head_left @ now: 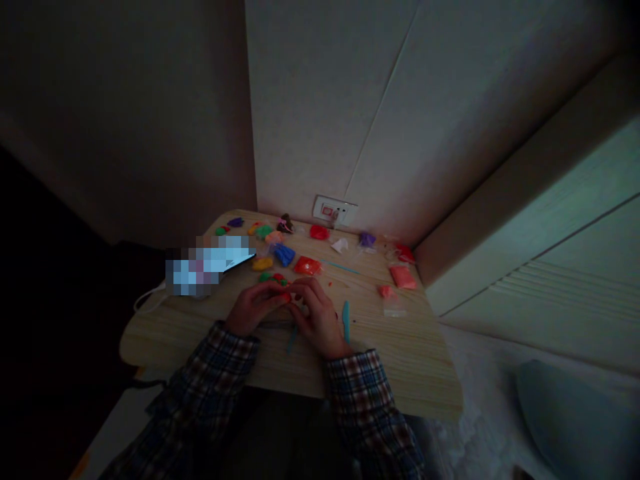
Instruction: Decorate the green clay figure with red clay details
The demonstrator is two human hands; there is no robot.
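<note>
Between the fingertips of both hands is a small lump of red modelling clay [287,297], partly covered by the fingers. My left hand [255,308] is closed and pinches it from the left. From the right, my right hand [320,321] curls its fingers onto the same lump. Just beyond the fingertips lie small green and red clay pieces [273,278]. A light-blue plastic clay knife [347,320] rests beside my right hand, and a thin blue stick [292,340] shows partly below the hands.
On the wooden table [400,360], bagged clay lies towards the back, including a blue lump [284,255], a red packet [308,266] and a pink packet [403,277]. A lit phone [213,263] with a white cable stands left. A wall socket [334,211] is behind.
</note>
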